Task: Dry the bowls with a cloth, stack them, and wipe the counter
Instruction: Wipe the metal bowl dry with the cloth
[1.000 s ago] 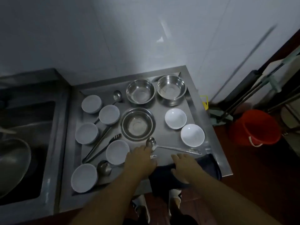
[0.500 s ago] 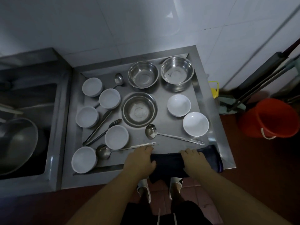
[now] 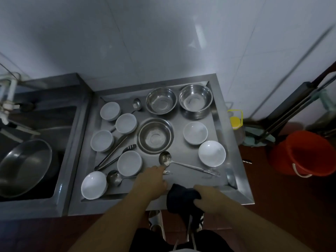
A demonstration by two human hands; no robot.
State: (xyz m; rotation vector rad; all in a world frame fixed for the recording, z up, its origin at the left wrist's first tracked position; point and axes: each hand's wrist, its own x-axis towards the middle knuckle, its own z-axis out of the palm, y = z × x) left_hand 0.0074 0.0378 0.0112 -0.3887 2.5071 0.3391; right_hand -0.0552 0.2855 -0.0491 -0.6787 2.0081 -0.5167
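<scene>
Several white bowls sit on the steel counter (image 3: 192,180), among them one at the front left (image 3: 93,184), one near my left hand (image 3: 129,163) and one at the right (image 3: 211,153). Three steel bowls stand further back, the middle one (image 3: 154,135) nearest. My right hand (image 3: 209,198) grips a bunched dark cloth (image 3: 181,198) at the counter's front edge. My left hand (image 3: 151,180) rests on the counter over a ladle handle, fingers loosely apart, beside the cloth.
Ladles (image 3: 183,163) and tongs (image 3: 116,156) lie among the bowls. A sink (image 3: 32,153) with a large steel basin is at the left. A red bucket (image 3: 301,153), mop handles and a yellow bottle (image 3: 235,119) stand on the floor at the right.
The cloth was spread flat along the front edge under both hands; now my right hand has gathered it into a bunch. My left hand has come off the cloth.
</scene>
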